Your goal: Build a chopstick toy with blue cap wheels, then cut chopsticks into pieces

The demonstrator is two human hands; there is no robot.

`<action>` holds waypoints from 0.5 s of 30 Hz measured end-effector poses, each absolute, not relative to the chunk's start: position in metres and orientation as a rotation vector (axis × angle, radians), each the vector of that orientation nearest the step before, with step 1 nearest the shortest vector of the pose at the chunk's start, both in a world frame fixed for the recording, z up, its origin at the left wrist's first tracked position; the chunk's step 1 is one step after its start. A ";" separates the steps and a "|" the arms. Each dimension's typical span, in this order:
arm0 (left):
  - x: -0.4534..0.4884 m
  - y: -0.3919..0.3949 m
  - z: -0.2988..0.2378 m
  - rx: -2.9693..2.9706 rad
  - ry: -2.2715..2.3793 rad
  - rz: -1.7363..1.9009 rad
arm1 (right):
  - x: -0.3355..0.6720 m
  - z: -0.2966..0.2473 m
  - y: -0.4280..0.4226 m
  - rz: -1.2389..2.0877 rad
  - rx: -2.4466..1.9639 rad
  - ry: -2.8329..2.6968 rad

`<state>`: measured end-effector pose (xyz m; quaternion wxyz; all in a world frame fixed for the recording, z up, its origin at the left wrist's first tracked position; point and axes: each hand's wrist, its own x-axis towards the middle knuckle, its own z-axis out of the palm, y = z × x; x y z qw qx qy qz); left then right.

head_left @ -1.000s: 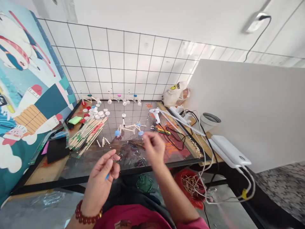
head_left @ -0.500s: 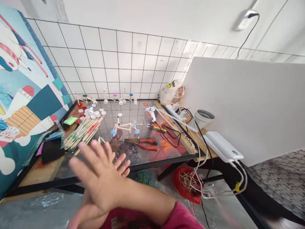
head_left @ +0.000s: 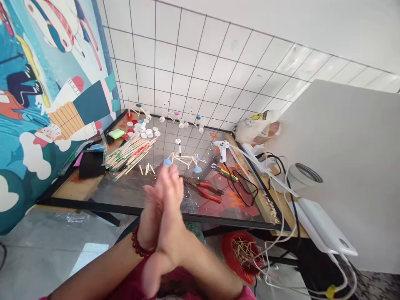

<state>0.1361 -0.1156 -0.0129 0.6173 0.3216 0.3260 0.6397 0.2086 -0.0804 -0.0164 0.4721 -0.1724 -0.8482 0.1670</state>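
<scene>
My left hand (head_left: 149, 223), a red bead bracelet (head_left: 140, 246) on its wrist, is pressed palm to palm against my right hand (head_left: 171, 216). Both have stretched fingers and hold nothing that I can see; the right is slightly blurred. Just beyond the fingertips a small frame of sticks (head_left: 184, 159) with blue caps rests on the tabletop. Red-handled pliers (head_left: 209, 191) lie right of the hands, their jaws close to the fingers. To the left are a pile of wooden sticks (head_left: 129, 154) and a few short stick pieces (head_left: 146, 168).
White and red bottle caps (head_left: 145, 130) lie behind the sticks. Further stick models (head_left: 179, 118) stand along the back. A white glue gun (head_left: 221, 150), its black cord and a cutter (head_left: 228, 173) lie to the right. Below the table edge is a red bin (head_left: 231, 250) with sticks.
My hands, crossed with the right one spread in front, have turned upright and moved right, palms now together. The view has tilted and shifted left.
</scene>
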 end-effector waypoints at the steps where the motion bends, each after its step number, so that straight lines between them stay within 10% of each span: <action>1: 0.138 -0.116 -0.015 0.713 0.699 1.462 | 0.210 -0.016 -0.079 0.424 -0.461 -1.984; 15: 0.139 -0.126 -0.017 0.569 0.626 1.494 | 0.220 -0.039 -0.075 0.248 -0.906 -1.737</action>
